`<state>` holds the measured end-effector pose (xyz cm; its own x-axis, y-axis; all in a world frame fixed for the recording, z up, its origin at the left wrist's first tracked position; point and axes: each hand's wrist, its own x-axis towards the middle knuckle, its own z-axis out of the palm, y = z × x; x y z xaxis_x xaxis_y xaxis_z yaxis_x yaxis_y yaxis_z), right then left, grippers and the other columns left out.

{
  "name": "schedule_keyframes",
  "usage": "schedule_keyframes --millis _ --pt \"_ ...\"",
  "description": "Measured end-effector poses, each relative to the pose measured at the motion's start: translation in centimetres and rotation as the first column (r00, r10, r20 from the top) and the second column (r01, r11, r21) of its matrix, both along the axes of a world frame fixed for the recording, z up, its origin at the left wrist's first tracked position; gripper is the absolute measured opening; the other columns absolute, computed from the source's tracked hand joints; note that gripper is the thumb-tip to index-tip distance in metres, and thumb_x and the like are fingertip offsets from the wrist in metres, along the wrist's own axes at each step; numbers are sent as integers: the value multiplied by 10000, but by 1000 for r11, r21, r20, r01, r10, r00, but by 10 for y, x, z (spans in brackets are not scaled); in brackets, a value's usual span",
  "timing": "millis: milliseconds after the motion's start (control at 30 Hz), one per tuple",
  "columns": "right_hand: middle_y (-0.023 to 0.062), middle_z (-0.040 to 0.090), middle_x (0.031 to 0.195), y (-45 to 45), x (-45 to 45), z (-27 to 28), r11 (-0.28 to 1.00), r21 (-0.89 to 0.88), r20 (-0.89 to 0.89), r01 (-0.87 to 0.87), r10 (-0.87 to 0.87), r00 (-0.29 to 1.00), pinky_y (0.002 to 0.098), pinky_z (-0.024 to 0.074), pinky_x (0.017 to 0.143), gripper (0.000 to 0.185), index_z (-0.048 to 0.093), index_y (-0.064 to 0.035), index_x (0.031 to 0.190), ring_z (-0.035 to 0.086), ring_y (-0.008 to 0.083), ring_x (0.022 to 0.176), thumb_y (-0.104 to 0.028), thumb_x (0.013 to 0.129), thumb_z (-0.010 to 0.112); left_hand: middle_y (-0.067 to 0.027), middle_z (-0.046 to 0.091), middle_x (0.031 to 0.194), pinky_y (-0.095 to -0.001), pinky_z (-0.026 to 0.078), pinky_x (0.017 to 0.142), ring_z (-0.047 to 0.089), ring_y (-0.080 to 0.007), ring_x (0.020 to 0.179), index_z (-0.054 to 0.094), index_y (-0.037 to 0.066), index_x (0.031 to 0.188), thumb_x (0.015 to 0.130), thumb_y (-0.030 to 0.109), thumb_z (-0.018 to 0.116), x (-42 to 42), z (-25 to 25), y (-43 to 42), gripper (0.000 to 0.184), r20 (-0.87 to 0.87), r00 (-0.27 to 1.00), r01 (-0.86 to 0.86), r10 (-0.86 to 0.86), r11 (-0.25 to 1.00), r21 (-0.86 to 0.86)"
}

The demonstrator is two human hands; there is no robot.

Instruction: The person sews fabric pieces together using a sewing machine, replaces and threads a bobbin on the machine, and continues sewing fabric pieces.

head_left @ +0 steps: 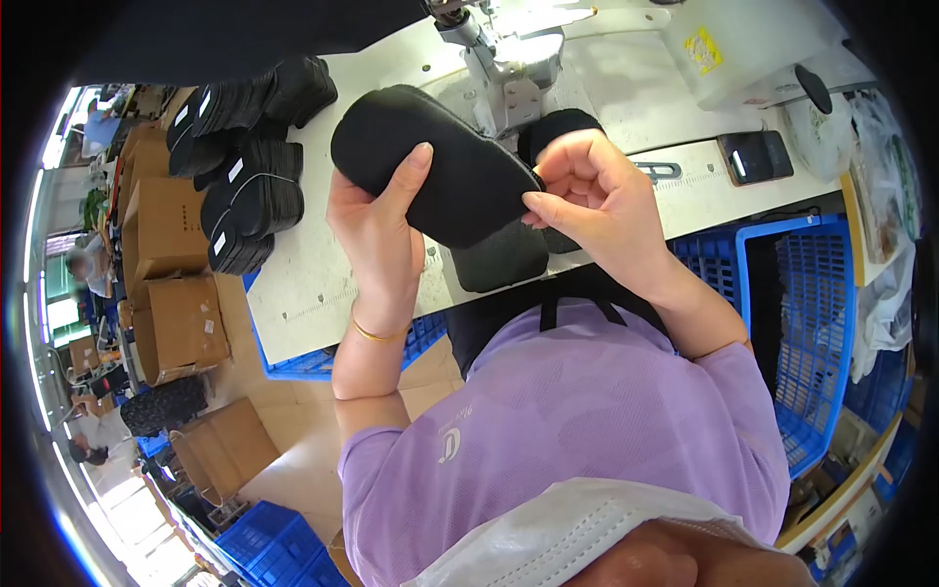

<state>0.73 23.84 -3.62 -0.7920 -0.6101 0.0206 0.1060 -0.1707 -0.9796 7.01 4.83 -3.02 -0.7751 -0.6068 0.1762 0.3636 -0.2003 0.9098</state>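
Black and softly padded, the round-ended piece point(430, 161) is being held in the air over the white table point(293, 318), before the sewing machine point(504, 93). The left hand point(377, 220) is gripping it, thumb on the face and fingers behind, apparently supporting its breadth. The right hand point(602, 201) is pinching the opposite end between thumb and forefinger, other fingers curling, presumably for finer control of the edge. Another dark piece point(499, 262) is lying beneath, seemingly within easy reach. Leftward, stacked bundles point(259, 186) are resting, one banded, probably to keep it together. Rightward, a phone point(755, 157) is lying well apart.
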Motion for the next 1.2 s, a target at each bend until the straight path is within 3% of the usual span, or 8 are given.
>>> schedule_keyframes --millis 167,467,667,867,967,1067,1167,1200 --pt "106 698 866 -4 -20 11 982 37 83 -186 182 980 252 560 644 158 633 60 1000 696 151 738 -79 931 606 -71 682 1012 -262 526 816 643 -129 882 615 -51 1115 809 -36 738 -34 19 -24 330 124 983 163 -138 964 -211" --pt "210 711 834 -26 -52 16 985 -168 96 -46 63 993 260 572 538 209 614 105 914 713 210 639 -104 918 607 -39 651 788 -284 522 653 618 -139 685 670 15 823 726 5 778 -93 50 -47 146 257 962 190 -95 906 -378" --pt "232 707 887 -29 -53 13 983 -178 73 -54 68 995 262 568 544 229 608 80 984 706 208 644 -142 930 600 -101 707 969 -273 555 752 685 -171 825 701 -39 1035 776 -16 715 -105 43 -61 261 377 923 241 -77 880 -409" --pt "225 707 880 -31 -50 11 982 -183 68 -47 60 996 273 575 562 223 605 75 1016 710 213 665 -132 935 595 -83 702 957 -271 538 727 671 -164 818 689 -24 1043 785 16 734 -96 62 -46 265 433 901 242 -14 845 -477" --pt "221 708 881 -33 -51 9 980 -195 68 -29 43 997 281 580 580 226 605 71 1028 710 212 669 -135 935 597 -75 694 942 -271 518 740 659 -182 812 695 6 1024 798 77 762 -95 47 -55 246 310 947 150 82 741 -655" --pt "209 708 885 -33 -51 10 981 -193 61 -14 27 998 281 580 595 229 609 67 1044 707 203 678 -132 931 604 -77 684 933 -275 506 766 647 -196 832 692 16 1036 773 141 805 -73 42 -41 313 -341 918 -366 201 100 -925" --pt "166 711 865 -31 -49 5 985 -169 2 -21 22 1000 280 582 650 203 616 54 1057 706 188 712 -109 939 590 -106 640 924 -302 500 718 608 -233 864 682 -7 915 718 154 829 -51 56 -17 294 -196 972 -197 -130 0 -980" --pt "154 709 886 -30 -48 4 988 -155 -21 -12 9 1000 283 580 685 203 617 53 1068 705 183 745 -104 943 583 -106 643 928 -301 503 713 611 -233 856 682 -8 920 710 143 829 -51 52 -19 297 -151 978 -140 -146 81 -987"
